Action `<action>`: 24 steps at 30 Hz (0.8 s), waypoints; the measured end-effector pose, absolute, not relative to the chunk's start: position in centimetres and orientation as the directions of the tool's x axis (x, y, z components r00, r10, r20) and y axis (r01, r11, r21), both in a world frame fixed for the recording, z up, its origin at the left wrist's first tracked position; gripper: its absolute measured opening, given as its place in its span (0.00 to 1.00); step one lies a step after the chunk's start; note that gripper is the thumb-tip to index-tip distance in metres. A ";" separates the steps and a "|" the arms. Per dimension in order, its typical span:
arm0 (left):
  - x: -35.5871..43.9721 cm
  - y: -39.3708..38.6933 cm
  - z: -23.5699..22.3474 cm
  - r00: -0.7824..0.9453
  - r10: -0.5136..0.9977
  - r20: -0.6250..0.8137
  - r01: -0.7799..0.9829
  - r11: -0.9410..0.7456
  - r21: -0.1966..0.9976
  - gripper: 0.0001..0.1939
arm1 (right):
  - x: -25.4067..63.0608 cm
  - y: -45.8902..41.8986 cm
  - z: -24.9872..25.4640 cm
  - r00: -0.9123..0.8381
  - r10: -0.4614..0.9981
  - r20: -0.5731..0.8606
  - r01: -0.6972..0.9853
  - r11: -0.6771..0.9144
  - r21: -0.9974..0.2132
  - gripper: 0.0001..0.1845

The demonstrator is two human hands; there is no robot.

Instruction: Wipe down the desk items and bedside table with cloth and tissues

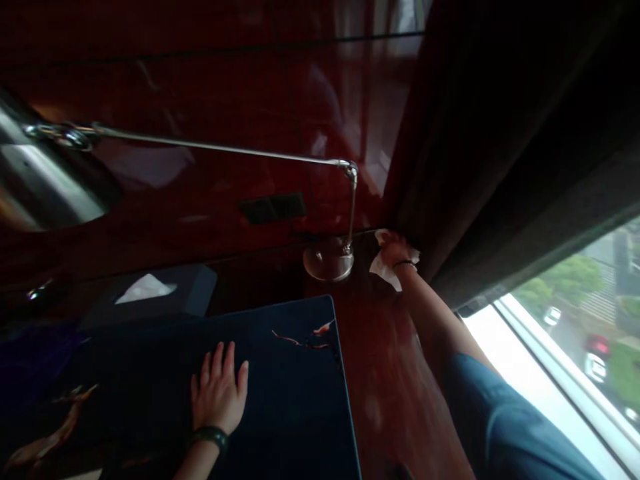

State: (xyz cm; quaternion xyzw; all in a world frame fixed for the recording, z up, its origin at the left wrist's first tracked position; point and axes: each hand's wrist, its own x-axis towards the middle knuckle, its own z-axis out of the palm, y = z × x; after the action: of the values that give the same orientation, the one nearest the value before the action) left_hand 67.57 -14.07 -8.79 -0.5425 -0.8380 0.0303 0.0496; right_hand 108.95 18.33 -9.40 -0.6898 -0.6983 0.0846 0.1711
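Red-brown, glossy surface (pixel 380 380), head view. Right hand (pixel 394 251) at the far right corner, on a crumpled white wipe (pixel 385 273); wipe shows past the fingertips, below the palm and beside the wrist. Right grip: hand blurred, cannot tell whether the fingers pinch the wipe or only cover it. Thin dark band (pixel 405 265) at that wrist; blue sleeve (pixel 525 423) higher on the arm.

Left hand (pixel 220 393) lies palm down on a dark blue mat (pixel 295 393), grip spread, thumb apart from the fingers, nothing held. Dark green bangle (pixel 213 437) on this wrist.

Obstacles near the wipe: round lamp base (pixel 327 263) just to its left; dark curtain (pixel 500 133) close on its right; glossy wall panel (pixel 200 87) behind. Metal lamp arm (pixel 225 152) runs left above the surface from the lamp's upright to a shiny shade (pixel 45 173). Dark socket plate (pixel 273 208) on the panel, below the lamp arm.

Grey tissue box (pixel 200 293) behind the mat, white sheet (pixel 146 288) standing out of its top. Purple-blue item at far left (pixel 35 360), too dark to identify. Window (pixel 575 313) at right, greenery and cars outside, blurred
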 end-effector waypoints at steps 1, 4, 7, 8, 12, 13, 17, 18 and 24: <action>67.5 -14.1 -8.9 -0.407 0.912 0.047 0.905 0.410 -0.112 0.34 | 108.1 18.7 -9.2 0.004 0.992 0.123 0.935 0.040 -0.352 0.27; 67.5 -14.2 -9.0 -0.406 0.913 0.051 0.905 0.409 -0.114 0.32 | 105.6 11.9 -9.3 -0.201 0.971 0.132 0.914 0.235 -0.332 0.28; 67.6 -14.4 -9.1 -0.397 0.915 0.072 0.908 0.403 -0.114 0.32 | 103.3 -2.7 -10.0 -0.603 0.789 0.117 0.714 0.600 -0.360 0.36; 67.6 -14.4 -9.2 -0.391 0.917 0.081 0.910 0.398 -0.117 0.32 | 102.8 -7.0 -10.1 -0.707 0.688 0.167 0.576 0.696 -0.428 0.38; 67.7 -14.5 -9.6 -0.370 0.925 0.081 0.915 0.378 -0.138 0.32 | 100.7 -9.0 -8.0 -0.805 0.516 0.295 0.284 0.769 -0.572 0.31; 67.7 -14.6 -9.6 -0.370 0.926 0.075 0.915 0.378 -0.142 0.32 | 99.6 -5.4 -7.0 -0.761 0.563 0.321 0.343 0.770 -0.538 0.33; 67.7 -14.7 -9.3 -0.392 0.920 0.021 0.910 0.391 -0.137 0.32 | 93.4 11.1 -4.2 -0.587 0.776 0.230 0.712 0.630 -0.309 0.31; 67.7 -14.7 -9.2 -0.399 0.917 0.003 0.908 0.396 -0.135 0.32 | 92.6 13.1 -4.5 -0.569 0.799 0.193 0.752 0.601 -0.272 0.30; 68.0 -14.6 -8.7 -0.418 0.907 -0.040 0.904 0.412 -0.117 0.31 | 103.9 7.2 -10.5 -0.740 0.639 0.209 0.600 0.768 -0.224 0.32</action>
State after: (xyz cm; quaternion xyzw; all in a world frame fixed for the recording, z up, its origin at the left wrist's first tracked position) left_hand 67.97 -14.57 -8.68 -0.5391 -0.8400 0.0599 0.0149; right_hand 103.86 7.18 -10.52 -0.3329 -0.9301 0.0713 0.1377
